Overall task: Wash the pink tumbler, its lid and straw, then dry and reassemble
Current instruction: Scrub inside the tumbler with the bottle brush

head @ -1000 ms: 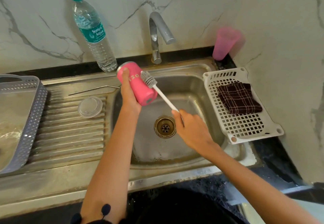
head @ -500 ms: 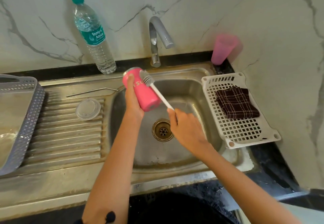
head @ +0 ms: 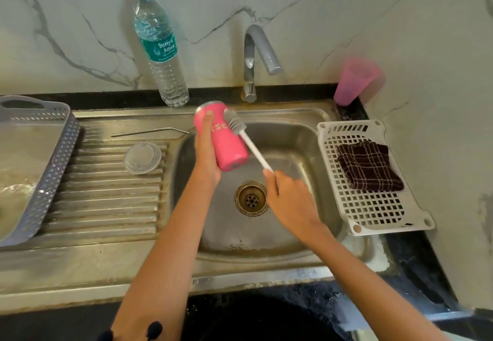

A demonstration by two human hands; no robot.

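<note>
**Scrubbing the pink tumbler over the sink**

Grips the pink tumbler [head: 226,143] in the left hand [head: 206,153], with the thumb laid up the near side and the fingers wrapped behind, out of sight. Holds it above the sink basin [head: 306,137], tilted, with the silvery-rimmed end up toward eleven o'clock and the other end down toward five. Pinches the near end of a white-handled bottle brush [head: 252,146] in the right hand [head: 290,201], fingers curled about the handle, back of the hand to the camera. Presses the grey bristle head against the tumbler's outer wall, on its three o'clock side near the upper end, just beside the pale lettering.

Outward from there:

- **Six o'clock of the tumbler:** the drain [head: 250,198], down in the basin.
- **Twelve o'clock:** the tap [head: 257,55], behind the basin, spout reaching toward three.
- **Nine o'clock:** the metal straw [head: 149,132], flat on the ribbed drainboard [head: 106,193], bent end nearest the left hand.
- **Eight o'clock:** the clear lid [head: 142,157], flat on the ribs, apart from the straw.
- **Farther out at nine:** a grey perforated basket [head: 53,159].
- **Eleven o'clock:** a water bottle [head: 160,52] with a green cap, upright against the marble wall.
- **Three o'clock:** a white slotted tray [head: 373,215] by the basin's rim, bearing a folded dark checked cloth [head: 369,167].
- **Two o'clock:** a pink plastic cup [head: 353,81] in the corner, wider end up.
</note>
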